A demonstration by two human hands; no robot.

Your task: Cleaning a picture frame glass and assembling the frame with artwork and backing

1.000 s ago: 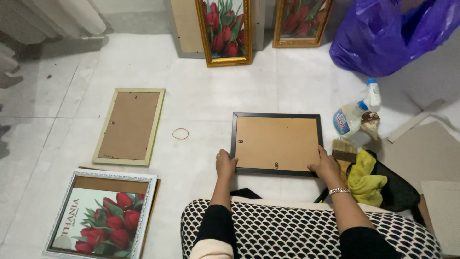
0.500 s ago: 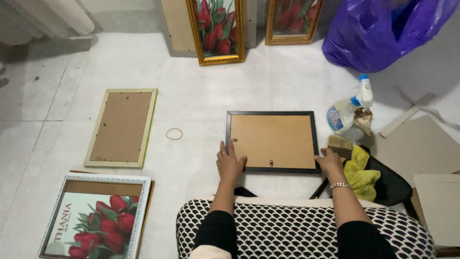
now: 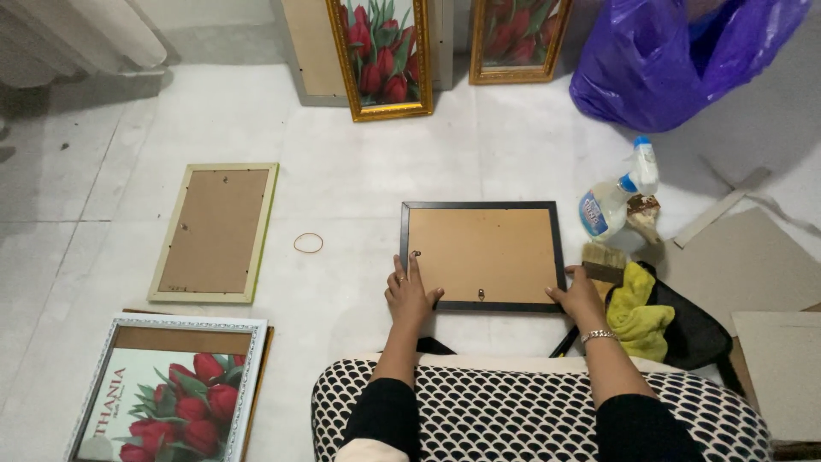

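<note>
Cut off at the frame's edges: purple bag (image 3: 676, 60) upper right, tulip picture (image 3: 167, 393) lower left, gold frames' (image 3: 380, 56) tops.

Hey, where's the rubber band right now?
In the head view, the rubber band lies on the white floor, left of centre, between the face-down light green frame and the black frame under the left hand.
</note>
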